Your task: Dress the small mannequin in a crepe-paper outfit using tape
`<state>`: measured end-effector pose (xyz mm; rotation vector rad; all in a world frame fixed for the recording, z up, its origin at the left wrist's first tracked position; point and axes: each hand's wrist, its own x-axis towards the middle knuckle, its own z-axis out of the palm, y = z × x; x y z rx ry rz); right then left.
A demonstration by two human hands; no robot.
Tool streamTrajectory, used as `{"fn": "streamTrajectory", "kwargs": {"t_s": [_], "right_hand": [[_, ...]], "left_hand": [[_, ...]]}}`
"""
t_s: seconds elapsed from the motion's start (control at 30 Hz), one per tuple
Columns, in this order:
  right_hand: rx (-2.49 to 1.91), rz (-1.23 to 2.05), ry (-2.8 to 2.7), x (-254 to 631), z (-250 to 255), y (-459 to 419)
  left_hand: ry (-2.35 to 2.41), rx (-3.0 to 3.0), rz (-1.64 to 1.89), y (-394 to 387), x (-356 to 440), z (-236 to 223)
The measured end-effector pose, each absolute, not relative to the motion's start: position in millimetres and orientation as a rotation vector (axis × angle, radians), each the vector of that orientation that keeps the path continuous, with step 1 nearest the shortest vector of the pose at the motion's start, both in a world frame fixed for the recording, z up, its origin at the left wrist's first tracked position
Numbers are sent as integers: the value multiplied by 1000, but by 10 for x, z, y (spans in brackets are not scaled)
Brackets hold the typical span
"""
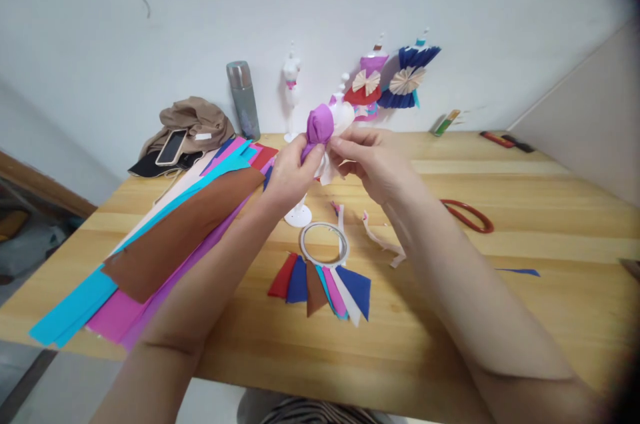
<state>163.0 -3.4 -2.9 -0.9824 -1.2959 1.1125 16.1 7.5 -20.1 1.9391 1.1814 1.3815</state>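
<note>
1. My left hand (287, 174) pinches the purple fabric (320, 125), best kept smooth against the white mannequin (343, 115) between my hands.
2. My right hand (369, 161) curls just beside it; its grip I cannot tell.

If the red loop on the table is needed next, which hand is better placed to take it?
Probably the right hand: it is nearer the red loop, while the left hand, farther away, holds purple material.

Pale wall (200, 11) behind wooden table (280, 351)
</note>
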Motion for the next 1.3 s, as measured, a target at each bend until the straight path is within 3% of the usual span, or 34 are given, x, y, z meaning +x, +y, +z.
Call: {"fn": "streamTrajectory", "kwargs": {"t_s": [0.87, 1.1, 1.3], "right_hand": [[-1040, 890, -1585, 1624, -38, -22], [-1095, 544, -1658, 1596, -130, 22], [-1056, 683, -1497, 1594, -177, 45]], "left_hand": [[1322, 1958, 1446, 33, 195, -248], [1358, 1986, 1435, 41, 193, -254], [1326, 2018, 1429, 12, 207, -252]]}}
